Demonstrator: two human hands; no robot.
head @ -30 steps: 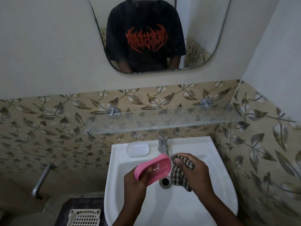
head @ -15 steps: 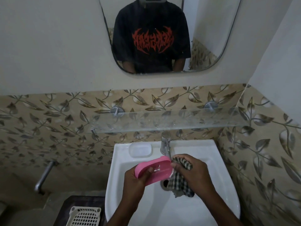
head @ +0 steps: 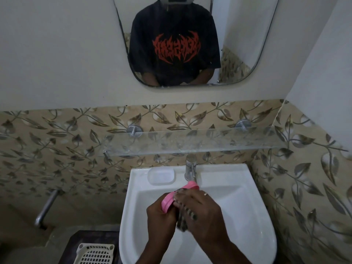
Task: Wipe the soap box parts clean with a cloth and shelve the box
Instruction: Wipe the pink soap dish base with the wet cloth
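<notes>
Over the white sink [head: 247, 221] my left hand [head: 161, 214] grips a pink soap box part [head: 168, 201] by its lower end, tilted up toward the tap. My right hand [head: 200, 212] lies across the part and presses a black-and-white checked cloth [head: 182, 222] against it; most of the cloth is hidden under my fingers. A clear soap box part [head: 161, 176] lies on the sink's back ledge, left of the tap. The glass shelf [head: 190, 143] on the wall above the sink holds nothing.
A chrome tap [head: 190, 168] rises behind the hands. A mirror [head: 190, 40] hangs above. A metal pipe [head: 46, 208] sticks out of the left wall. A cream plastic basket [head: 95, 254] sits on a dark stool at the lower left. The tiled side wall is close on the right.
My right hand has slid left with the cloth over the pink part, which now points more toward the tap. The camera has tipped down slightly.
</notes>
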